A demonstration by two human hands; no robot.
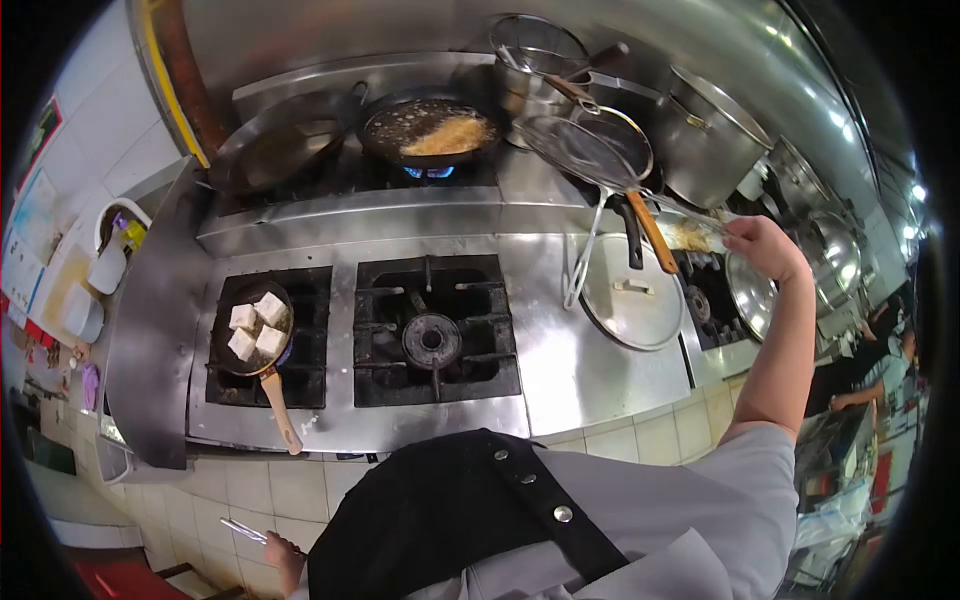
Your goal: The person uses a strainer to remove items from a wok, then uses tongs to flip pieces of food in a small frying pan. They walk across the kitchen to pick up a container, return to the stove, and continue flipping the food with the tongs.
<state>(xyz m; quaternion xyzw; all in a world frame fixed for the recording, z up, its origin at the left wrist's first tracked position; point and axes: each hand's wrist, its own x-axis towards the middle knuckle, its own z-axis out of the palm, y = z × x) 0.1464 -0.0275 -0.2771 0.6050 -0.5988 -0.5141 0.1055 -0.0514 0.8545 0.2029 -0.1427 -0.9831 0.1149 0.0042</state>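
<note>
From my remote seat I saw the right hand (765, 248) stretched far out, closed around the end of a metal tool (688, 235). The tool's long axis ran almost level, pointing away from that hand toward the left. It was shiny and flat, and something pale brown lay on it, though it was too blurred for me to tell more. Down low, close to the body, the left hand (284, 556) was closed on thin tongs (243, 529), which were silver and slim. Their tips pointed out to the left and slightly upward from the fingers. The two hands were well apart.

Left of the right hand's tool hung a wire skimmer (585, 150), and just below that hand a round lid (630, 300) lay flat on the steel tabletop (570, 370). Beyond the right hand stood a big steel pot (705, 140). Farther to the left of it, a dark wok (385, 135) held oil with a golden piece of food (450, 135) frying over a blue flame (430, 172). Above the left hand, a small frying pan (215, 345) held four white cubes (255, 325), and its wooden handle (281, 410) pointed back toward that hand.
</note>
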